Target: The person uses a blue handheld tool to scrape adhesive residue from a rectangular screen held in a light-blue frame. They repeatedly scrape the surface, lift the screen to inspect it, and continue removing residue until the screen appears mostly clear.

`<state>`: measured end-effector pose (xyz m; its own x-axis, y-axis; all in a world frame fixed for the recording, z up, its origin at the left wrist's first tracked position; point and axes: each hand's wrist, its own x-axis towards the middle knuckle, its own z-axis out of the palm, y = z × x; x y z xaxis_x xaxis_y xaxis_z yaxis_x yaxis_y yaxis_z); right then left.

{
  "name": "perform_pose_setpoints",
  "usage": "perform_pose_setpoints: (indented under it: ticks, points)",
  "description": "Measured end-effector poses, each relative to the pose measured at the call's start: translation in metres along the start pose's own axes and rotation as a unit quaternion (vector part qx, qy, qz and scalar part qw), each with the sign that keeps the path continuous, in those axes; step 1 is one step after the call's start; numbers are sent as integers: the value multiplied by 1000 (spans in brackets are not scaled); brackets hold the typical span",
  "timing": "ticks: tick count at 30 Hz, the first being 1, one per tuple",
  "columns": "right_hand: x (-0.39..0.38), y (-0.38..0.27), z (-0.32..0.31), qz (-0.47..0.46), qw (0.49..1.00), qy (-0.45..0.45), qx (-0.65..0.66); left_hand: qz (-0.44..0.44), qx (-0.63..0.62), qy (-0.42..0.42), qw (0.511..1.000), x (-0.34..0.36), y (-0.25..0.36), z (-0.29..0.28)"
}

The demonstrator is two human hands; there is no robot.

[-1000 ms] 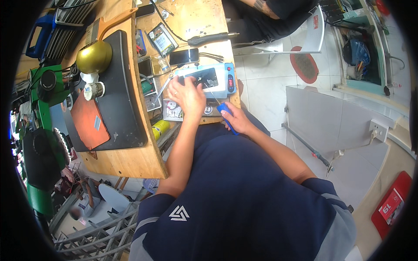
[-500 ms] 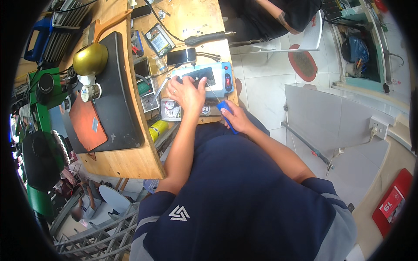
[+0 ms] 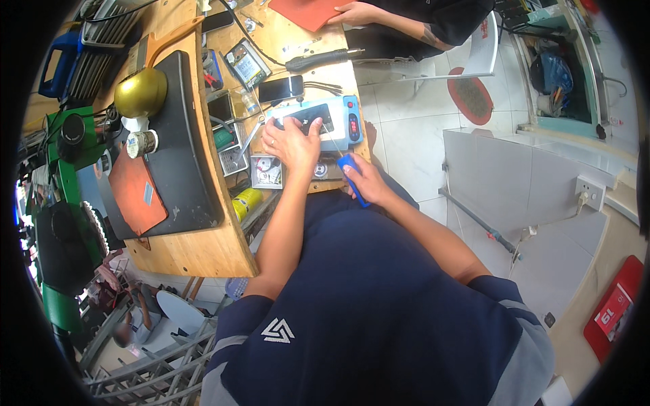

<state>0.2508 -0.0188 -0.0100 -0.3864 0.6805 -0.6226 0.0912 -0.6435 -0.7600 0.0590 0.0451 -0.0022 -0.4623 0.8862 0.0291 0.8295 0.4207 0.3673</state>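
A black phone-sized panel (image 3: 305, 119) lies on a light-blue heating plate (image 3: 336, 141) with a small red display at its right end. My left hand (image 3: 292, 145) rests on the panel's near side, fingers and thumb spread and pressing down. In my right hand (image 3: 365, 181) is a blue-handled tool (image 3: 353, 179) with a thin metal shaft, closed firmly in the fingers. Its shaft slants up and left to the panel, beside my left thumb; the exact tip is too fine to make out.
Beyond the plate lie a dark phone (image 3: 282, 88) and a black handheld tool (image 3: 318, 61) with a cable. Small parts boxes (image 3: 267, 171) stand on the near side. At left is a black mat (image 3: 186, 162) with a gold bowl (image 3: 141, 93). A co-worker's hand (image 3: 355, 13) holds an orange sheet (image 3: 306, 12).
The co-worker's hand has come in at the far edge of the bench with an orange sheet. My two hands, the panel and the tool show almost no movement.
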Motion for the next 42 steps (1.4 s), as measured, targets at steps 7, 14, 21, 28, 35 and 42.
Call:
perform_pose_setpoints:
  ticks: [7, 14, 21, 28, 35, 42]
  points:
    - [4, -5, 5, 13, 1000, -3, -26, 0, -6, -19, 1000, -4, -9, -4]
    - [5, 3, 3, -5, 999, -4, -39, 58, -4, 16, 998, -3, 0, 3]
    - [-4, 11, 6, -6, 1000, 6, -29, 60, -16, 3, 998, 1, -13, 4]
    - [-7, 15, 8, -6, 1000, 7, -10, 77, -5, -12, 997, -1, -12, -2]
    - [-7, 15, 5, 0, 1000, -9, -17, 87, -14, -44, 995, 1, -21, -6]
    - [-9, 13, 2, 4, 1000, -6, -25, 65, 23, -23, 997, -1, -6, 1]
